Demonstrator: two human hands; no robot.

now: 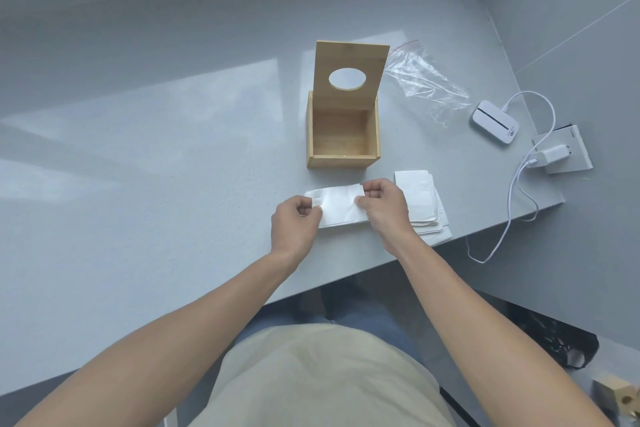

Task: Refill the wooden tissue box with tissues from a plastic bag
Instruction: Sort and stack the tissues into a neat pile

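The wooden tissue box [343, 161] stands open on the grey counter, its hinged lid [349, 61] with an oval hole raised upright behind it; the inside looks empty. An empty clear plastic bag [424, 81] lies to the box's right rear. In front of the box a folded white tissue [341, 206] is pinched at both ends: my left hand [294, 218] grips its left end, my right hand [382, 206] its right end. A stack of several folded tissues [424, 204] lies just right of my right hand, near the counter's edge.
A small white device [495, 121] with a white cable [516, 191] lies at the right, plugged into a charger on a wall socket [562, 152]. The counter's front edge [346, 281] runs diagonally below my hands. A wooden block [620, 399] sits at the lower right.
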